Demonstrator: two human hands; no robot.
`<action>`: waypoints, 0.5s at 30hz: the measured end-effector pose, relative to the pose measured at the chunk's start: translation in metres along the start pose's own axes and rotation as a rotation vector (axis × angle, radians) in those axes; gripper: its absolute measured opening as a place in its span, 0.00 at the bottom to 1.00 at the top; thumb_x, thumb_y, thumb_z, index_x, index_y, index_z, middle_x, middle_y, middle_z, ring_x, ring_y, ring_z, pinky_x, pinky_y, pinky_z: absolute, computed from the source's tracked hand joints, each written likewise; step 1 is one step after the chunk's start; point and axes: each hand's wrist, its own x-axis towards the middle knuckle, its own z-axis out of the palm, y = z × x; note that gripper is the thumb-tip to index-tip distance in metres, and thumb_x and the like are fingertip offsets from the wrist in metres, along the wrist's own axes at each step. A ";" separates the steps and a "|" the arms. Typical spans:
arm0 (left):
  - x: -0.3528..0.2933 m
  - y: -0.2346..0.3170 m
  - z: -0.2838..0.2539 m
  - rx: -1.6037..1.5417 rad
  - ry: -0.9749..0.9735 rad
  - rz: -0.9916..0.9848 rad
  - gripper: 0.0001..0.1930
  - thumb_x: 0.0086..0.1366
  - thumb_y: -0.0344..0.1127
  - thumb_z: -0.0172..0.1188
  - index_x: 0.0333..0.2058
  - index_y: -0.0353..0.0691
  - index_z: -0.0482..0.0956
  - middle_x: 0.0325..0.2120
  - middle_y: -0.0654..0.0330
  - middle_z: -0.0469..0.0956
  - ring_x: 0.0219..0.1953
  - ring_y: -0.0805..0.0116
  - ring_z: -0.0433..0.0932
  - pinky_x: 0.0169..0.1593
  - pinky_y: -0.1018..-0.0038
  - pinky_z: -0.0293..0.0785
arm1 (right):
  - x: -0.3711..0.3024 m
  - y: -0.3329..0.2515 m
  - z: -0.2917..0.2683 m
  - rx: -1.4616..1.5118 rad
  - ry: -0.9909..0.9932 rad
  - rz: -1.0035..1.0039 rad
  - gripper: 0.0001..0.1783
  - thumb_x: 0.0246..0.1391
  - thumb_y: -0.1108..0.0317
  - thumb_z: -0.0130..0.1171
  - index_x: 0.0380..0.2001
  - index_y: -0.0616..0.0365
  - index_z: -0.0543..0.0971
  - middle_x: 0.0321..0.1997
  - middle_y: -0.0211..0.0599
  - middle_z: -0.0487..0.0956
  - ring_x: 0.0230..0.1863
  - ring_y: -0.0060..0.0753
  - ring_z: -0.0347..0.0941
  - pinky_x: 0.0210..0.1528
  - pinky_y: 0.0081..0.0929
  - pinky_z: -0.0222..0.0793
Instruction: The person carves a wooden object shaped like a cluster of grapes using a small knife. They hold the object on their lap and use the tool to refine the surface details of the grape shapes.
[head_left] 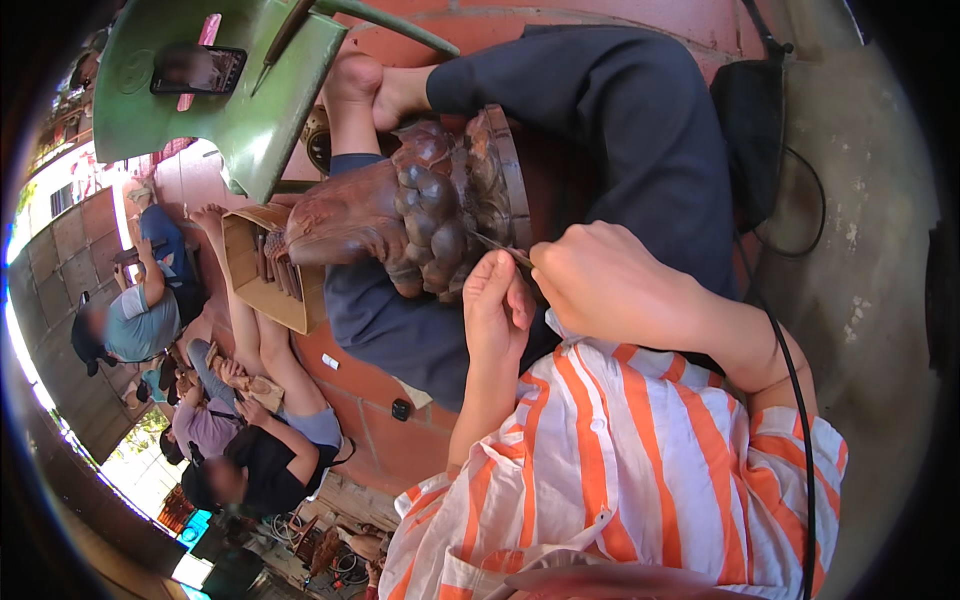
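A reddish-brown wooden carving [420, 205] lies across the person's lap in the upper middle of the frame, tilted on its side. Its surface shows rows of rounded, bead-like knobs and a smoother tapered part pointing left. A thin carving tool [503, 248], slender and metal-coloured, sits just right of the knobs at centre frame, its tip touching the carved surface.
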 end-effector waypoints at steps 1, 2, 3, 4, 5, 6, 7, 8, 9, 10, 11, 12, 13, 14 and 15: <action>0.001 0.000 -0.001 0.001 0.010 0.003 0.10 0.71 0.37 0.52 0.34 0.37 0.75 0.11 0.69 0.66 0.09 0.82 0.59 0.13 0.85 0.55 | 0.000 -0.001 0.003 0.017 -0.004 0.011 0.06 0.45 0.75 0.54 0.18 0.65 0.75 0.16 0.52 0.74 0.20 0.55 0.74 0.25 0.44 0.69; 0.003 0.001 -0.001 0.002 0.017 0.013 0.10 0.71 0.36 0.52 0.34 0.37 0.75 0.11 0.69 0.66 0.09 0.83 0.59 0.13 0.85 0.55 | 0.002 -0.001 0.006 0.028 -0.006 0.014 0.06 0.44 0.75 0.54 0.18 0.65 0.75 0.16 0.52 0.74 0.20 0.55 0.74 0.25 0.44 0.69; 0.002 0.001 -0.002 0.008 0.015 0.023 0.10 0.71 0.36 0.52 0.34 0.36 0.75 0.11 0.69 0.66 0.08 0.83 0.59 0.13 0.85 0.54 | 0.002 -0.002 0.007 0.040 -0.009 0.018 0.05 0.44 0.75 0.54 0.18 0.65 0.75 0.16 0.52 0.74 0.20 0.55 0.74 0.25 0.44 0.69; -0.002 0.001 -0.003 0.015 0.013 0.032 0.10 0.71 0.36 0.52 0.34 0.36 0.74 0.11 0.69 0.66 0.08 0.83 0.59 0.13 0.85 0.53 | 0.000 -0.003 0.006 0.017 -0.043 -0.019 0.06 0.44 0.75 0.54 0.18 0.65 0.75 0.16 0.52 0.74 0.20 0.55 0.74 0.25 0.43 0.69; -0.006 0.001 -0.004 0.019 0.012 0.040 0.10 0.71 0.36 0.52 0.34 0.36 0.74 0.10 0.69 0.66 0.08 0.83 0.59 0.13 0.85 0.53 | -0.004 -0.006 0.003 -0.006 -0.080 -0.056 0.06 0.45 0.75 0.54 0.18 0.65 0.75 0.16 0.52 0.74 0.20 0.55 0.74 0.25 0.43 0.69; -0.013 -0.001 -0.004 0.021 -0.036 0.057 0.10 0.71 0.36 0.51 0.34 0.35 0.74 0.10 0.68 0.66 0.08 0.83 0.58 0.13 0.85 0.51 | -0.007 -0.006 0.000 -0.027 -0.113 -0.083 0.06 0.45 0.75 0.54 0.18 0.65 0.74 0.16 0.51 0.74 0.20 0.54 0.74 0.25 0.43 0.69; -0.021 0.003 -0.002 0.027 -0.027 0.104 0.10 0.71 0.35 0.52 0.34 0.35 0.74 0.10 0.68 0.66 0.08 0.83 0.58 0.13 0.85 0.52 | -0.008 -0.007 -0.003 -0.038 -0.098 -0.082 0.06 0.45 0.75 0.55 0.18 0.65 0.74 0.16 0.51 0.74 0.20 0.54 0.74 0.25 0.43 0.69; -0.024 0.008 0.001 0.036 -0.060 0.107 0.10 0.71 0.35 0.52 0.34 0.35 0.74 0.10 0.68 0.66 0.08 0.83 0.58 0.13 0.85 0.52 | -0.010 -0.010 -0.004 -0.050 -0.092 -0.086 0.06 0.46 0.74 0.55 0.19 0.65 0.74 0.16 0.51 0.74 0.20 0.54 0.75 0.25 0.43 0.70; -0.027 0.011 0.002 0.045 -0.092 0.109 0.10 0.71 0.36 0.52 0.34 0.35 0.74 0.10 0.68 0.66 0.08 0.83 0.58 0.13 0.85 0.53 | -0.012 -0.011 -0.004 -0.061 -0.085 -0.089 0.06 0.46 0.74 0.55 0.19 0.65 0.74 0.16 0.51 0.74 0.21 0.54 0.75 0.25 0.42 0.70; -0.022 0.007 0.002 0.039 -0.052 0.052 0.10 0.71 0.36 0.53 0.34 0.36 0.74 0.11 0.68 0.66 0.08 0.83 0.58 0.13 0.85 0.53 | -0.013 -0.010 -0.003 -0.062 -0.093 -0.027 0.07 0.47 0.74 0.55 0.19 0.65 0.74 0.16 0.51 0.74 0.21 0.53 0.75 0.25 0.43 0.70; -0.012 0.004 0.003 0.037 -0.017 0.020 0.10 0.71 0.36 0.53 0.34 0.36 0.74 0.11 0.68 0.66 0.09 0.82 0.59 0.13 0.85 0.53 | -0.010 -0.009 -0.003 -0.073 -0.096 0.013 0.07 0.47 0.74 0.55 0.19 0.65 0.74 0.16 0.51 0.74 0.21 0.53 0.75 0.25 0.43 0.70; -0.006 0.000 0.000 0.024 0.003 -0.009 0.09 0.71 0.36 0.53 0.34 0.37 0.75 0.11 0.68 0.67 0.09 0.82 0.60 0.13 0.86 0.54 | -0.007 -0.006 -0.002 -0.076 -0.098 0.061 0.08 0.48 0.73 0.55 0.19 0.65 0.74 0.16 0.51 0.74 0.21 0.53 0.75 0.25 0.43 0.70; 0.002 -0.002 0.000 -0.004 0.017 0.002 0.09 0.71 0.36 0.52 0.34 0.38 0.75 0.11 0.69 0.67 0.09 0.82 0.60 0.13 0.85 0.54 | -0.002 -0.003 0.000 -0.070 -0.050 0.024 0.08 0.48 0.73 0.55 0.19 0.65 0.74 0.15 0.51 0.74 0.20 0.53 0.75 0.25 0.43 0.69; 0.006 -0.001 0.000 -0.015 0.005 0.022 0.09 0.71 0.36 0.52 0.34 0.38 0.75 0.11 0.69 0.67 0.09 0.82 0.60 0.13 0.85 0.54 | 0.001 0.001 0.005 -0.059 -0.003 0.002 0.08 0.49 0.73 0.56 0.19 0.65 0.74 0.15 0.51 0.74 0.20 0.54 0.74 0.24 0.43 0.69; 0.008 0.000 -0.001 -0.026 -0.007 0.042 0.09 0.71 0.36 0.53 0.34 0.37 0.74 0.11 0.68 0.67 0.09 0.82 0.61 0.13 0.85 0.54 | 0.001 0.003 0.008 -0.048 0.043 -0.021 0.09 0.49 0.73 0.56 0.19 0.64 0.74 0.15 0.51 0.74 0.20 0.54 0.74 0.24 0.43 0.69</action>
